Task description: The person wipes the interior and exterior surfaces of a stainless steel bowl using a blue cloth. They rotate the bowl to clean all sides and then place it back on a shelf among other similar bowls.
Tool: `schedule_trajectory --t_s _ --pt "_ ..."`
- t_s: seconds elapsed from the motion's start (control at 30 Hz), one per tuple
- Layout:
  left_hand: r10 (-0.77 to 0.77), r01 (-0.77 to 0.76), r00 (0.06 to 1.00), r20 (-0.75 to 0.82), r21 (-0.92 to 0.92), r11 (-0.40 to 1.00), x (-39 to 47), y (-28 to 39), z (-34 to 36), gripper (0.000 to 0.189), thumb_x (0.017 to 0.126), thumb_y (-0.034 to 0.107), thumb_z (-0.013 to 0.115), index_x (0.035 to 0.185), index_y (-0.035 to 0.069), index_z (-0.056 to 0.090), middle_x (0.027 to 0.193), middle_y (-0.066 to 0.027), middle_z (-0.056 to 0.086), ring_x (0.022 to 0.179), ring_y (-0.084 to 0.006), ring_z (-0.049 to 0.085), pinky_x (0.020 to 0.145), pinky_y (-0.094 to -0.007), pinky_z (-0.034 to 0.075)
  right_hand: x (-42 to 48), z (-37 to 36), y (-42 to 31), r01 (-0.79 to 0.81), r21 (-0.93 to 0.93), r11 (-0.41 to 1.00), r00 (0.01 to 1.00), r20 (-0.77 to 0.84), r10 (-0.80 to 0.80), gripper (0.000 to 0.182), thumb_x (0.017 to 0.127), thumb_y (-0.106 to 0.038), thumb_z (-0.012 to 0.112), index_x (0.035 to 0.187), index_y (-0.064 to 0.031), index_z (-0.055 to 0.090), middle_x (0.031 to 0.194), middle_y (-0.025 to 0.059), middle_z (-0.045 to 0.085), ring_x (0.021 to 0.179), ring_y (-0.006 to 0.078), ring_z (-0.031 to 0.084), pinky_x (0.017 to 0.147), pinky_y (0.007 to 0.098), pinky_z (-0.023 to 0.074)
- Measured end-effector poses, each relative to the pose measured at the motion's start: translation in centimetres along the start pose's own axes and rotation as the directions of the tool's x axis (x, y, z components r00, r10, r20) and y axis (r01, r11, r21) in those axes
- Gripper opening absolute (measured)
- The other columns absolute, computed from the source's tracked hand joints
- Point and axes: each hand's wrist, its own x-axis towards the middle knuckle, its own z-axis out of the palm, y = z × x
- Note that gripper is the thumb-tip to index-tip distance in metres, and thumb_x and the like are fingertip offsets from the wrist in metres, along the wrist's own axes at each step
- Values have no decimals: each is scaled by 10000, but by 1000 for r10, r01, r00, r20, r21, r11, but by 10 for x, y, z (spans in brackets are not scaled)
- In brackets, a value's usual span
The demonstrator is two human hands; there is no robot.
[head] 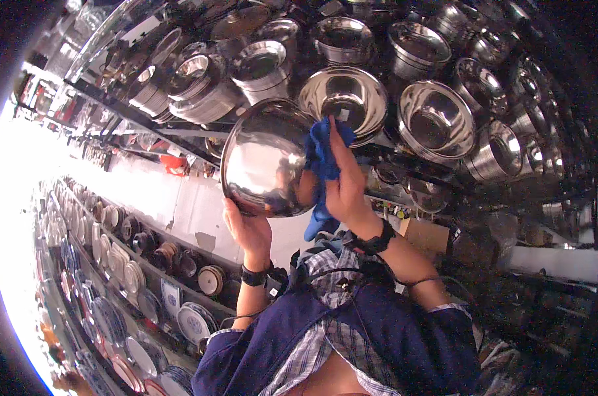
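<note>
A shiny stainless steel bowl (264, 158) is held up in front of me, its rounded outside turned towards the camera. My left hand (249, 225) grips the bowl's rim at its lower left. In my right hand (347, 185) is a blue cloth (323, 148), pressed against or very near the bowl's right side. Part of the cloth hangs down below that hand. Just behind the raised bowl, a wide steel basin (346, 96) with a small label inside sits on the shelf, partly covered by the cloth and my fingers.
Stacked steel basins (435, 119) crowd the shelf ahead, with more steel bowls (259, 64) towards the left. A metal shelf edge (130, 119) runs along their front. Decorated plates (195, 319) stand in racks at lower left. A cardboard box (425, 235) lies low on the right.
</note>
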Motion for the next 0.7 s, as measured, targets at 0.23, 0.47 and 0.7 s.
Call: schedule_trajectory --t_s 0.23,0.47,0.7 --pt "-153 173 975 159 -120 978 9 -4 46 522 975 416 394 1325 31 422 1312 -93 496 1195 -200 475 1012 -374 377 -17 -20 -17 448 -284 848 890 232 -393 579 705 -60 558 1282 -67 517 1425 184 401 1247 396 445 1020 497 381" --pt "-115 162 954 275 -154 975 13 -36 80 511 993 365 383 1406 66 343 1403 -89 425 1280 -249 400 1059 -454 321 -5 -81 4 45 -403 914 922 -335 -193 424 878 -61 479 1274 90 454 1270 265 523 1039 338 610 875 371 472" --pt "-151 157 828 540 37 987 15 -69 134 320 897 189 610 1140 21 488 824 -47 591 671 -143 576 513 -265 491 -24 -134 -4 -196 -419 887 851 -523 -59 398 867 -50 499 1252 52 487 1188 258 576 1047 413 594 871 396 483"
